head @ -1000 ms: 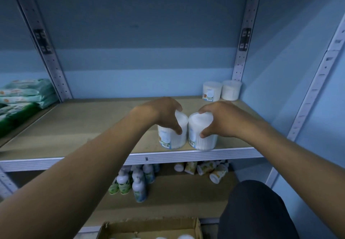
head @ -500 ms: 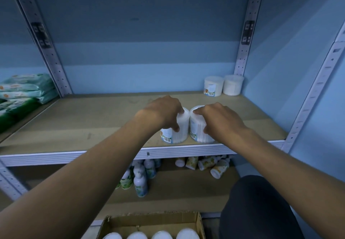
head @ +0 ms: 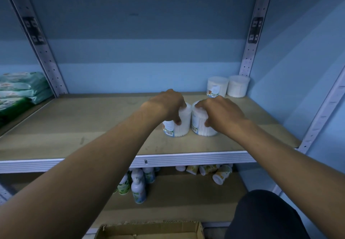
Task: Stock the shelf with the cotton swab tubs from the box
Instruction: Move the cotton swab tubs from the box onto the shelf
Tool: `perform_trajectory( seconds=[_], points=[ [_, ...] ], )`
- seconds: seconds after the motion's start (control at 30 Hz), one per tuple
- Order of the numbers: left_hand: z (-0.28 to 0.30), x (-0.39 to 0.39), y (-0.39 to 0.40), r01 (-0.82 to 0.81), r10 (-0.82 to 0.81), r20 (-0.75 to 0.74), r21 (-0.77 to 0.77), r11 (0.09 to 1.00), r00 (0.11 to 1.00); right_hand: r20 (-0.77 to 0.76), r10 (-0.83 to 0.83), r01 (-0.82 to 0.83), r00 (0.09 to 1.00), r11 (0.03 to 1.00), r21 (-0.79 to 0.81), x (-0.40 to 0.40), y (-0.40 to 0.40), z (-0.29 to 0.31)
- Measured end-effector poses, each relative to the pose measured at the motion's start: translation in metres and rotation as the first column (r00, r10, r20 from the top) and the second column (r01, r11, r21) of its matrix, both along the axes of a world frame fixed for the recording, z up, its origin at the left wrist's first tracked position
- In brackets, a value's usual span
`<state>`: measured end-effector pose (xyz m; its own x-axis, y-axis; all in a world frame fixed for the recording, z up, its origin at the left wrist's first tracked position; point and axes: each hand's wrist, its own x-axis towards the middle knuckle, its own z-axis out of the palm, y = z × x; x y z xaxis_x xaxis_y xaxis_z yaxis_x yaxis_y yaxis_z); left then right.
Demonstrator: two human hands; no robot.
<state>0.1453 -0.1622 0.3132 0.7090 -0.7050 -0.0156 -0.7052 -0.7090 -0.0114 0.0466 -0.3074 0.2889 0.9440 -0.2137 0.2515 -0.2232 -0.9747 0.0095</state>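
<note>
Two white cotton swab tubs stand side by side on the wooden shelf [head: 74, 126], right of its middle. My left hand [head: 166, 106] grips the left tub [head: 182, 128] from above. My right hand [head: 222, 113] grips the right tub [head: 198, 124] the same way. Both tubs rest upright on the shelf board and nearly touch each other. Two more tubs, one labelled [head: 217, 86] and one plain [head: 239, 86], stand at the back right corner. The cardboard box [head: 149, 231] is at the bottom edge of the view; its contents are hidden.
Green wipe packs [head: 20, 89] are stacked on the neighbouring shelf at the left. On the lower shelf stand small bottles [head: 139, 186] and several tipped yellow cups [head: 220, 173]. Metal uprights [head: 250, 52] frame the bay. My dark-clad knee [head: 265, 214] is at the bottom right.
Both hands have pushed the two tubs from the shelf's front edge further back onto the board. The view has tilted up, so the tubs in the box are out of sight.
</note>
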Motion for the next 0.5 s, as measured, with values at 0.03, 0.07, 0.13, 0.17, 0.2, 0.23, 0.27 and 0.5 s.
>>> perform_trajectory(
  seconds=[0.03,0.07,0.13,0.17,0.2,0.23,0.27,0.5],
  points=[
    [0.0,0.004,-0.002,-0.001,0.001,0.002,-0.007,1.0,1.0,0.0,0.0,0.0,1.0,1.0,0.006,0.006,-0.004,0.0],
    [0.0,0.009,-0.005,-0.002,0.002,0.004,-0.013,1.0,1.0,0.0,0.0,0.0,1.0,1.0,0.012,0.011,-0.007,-0.001],
    [0.0,0.017,-0.01,-0.008,0.008,0.003,-0.025,1.0,1.0,-0.003,0.0,0.0,1.0,1.0,0.02,0.023,-0.014,-0.002],
    [0.0,0.022,-0.012,-0.014,0.014,-0.001,-0.03,0.999,1.0,-0.003,0.0,0.0,1.0,1.0,0.018,0.028,-0.017,-0.004],
    [0.0,0.026,-0.015,-0.019,0.019,-0.004,-0.032,0.999,1.0,-0.003,-0.001,0.001,1.0,1.0,0.018,0.033,-0.02,-0.005],
    [0.001,0.03,-0.017,-0.025,0.025,-0.005,-0.029,0.999,1.0,-0.001,-0.001,0.001,1.0,1.0,0.019,0.038,-0.023,-0.006],
    [0.001,0.034,-0.02,-0.028,0.028,-0.003,-0.024,0.999,1.0,-0.002,-0.002,0.002,1.0,1.0,0.023,0.042,-0.026,-0.006],
    [-0.001,0.065,-0.036,-0.063,0.062,-0.015,-0.046,0.997,0.998,-0.003,-0.03,0.03,1.0,0.998,0.057,0.073,-0.042,-0.007]
  ],
)
